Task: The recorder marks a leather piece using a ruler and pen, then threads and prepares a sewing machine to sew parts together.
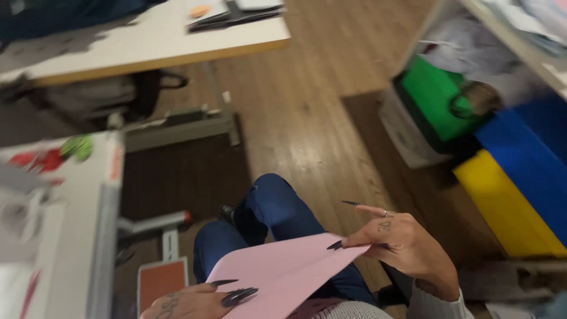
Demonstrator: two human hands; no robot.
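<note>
Pink folded paper sheet [283, 272] sits pinched in my right hand [407, 245] and left hand [192, 301]; I judge long nails could tear its crease.

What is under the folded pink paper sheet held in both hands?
Under the folded pink paper sheet are the person's crossed legs in dark blue trousers over the wooden floor. The paper covers the lap, so anything resting there is hidden.
</note>
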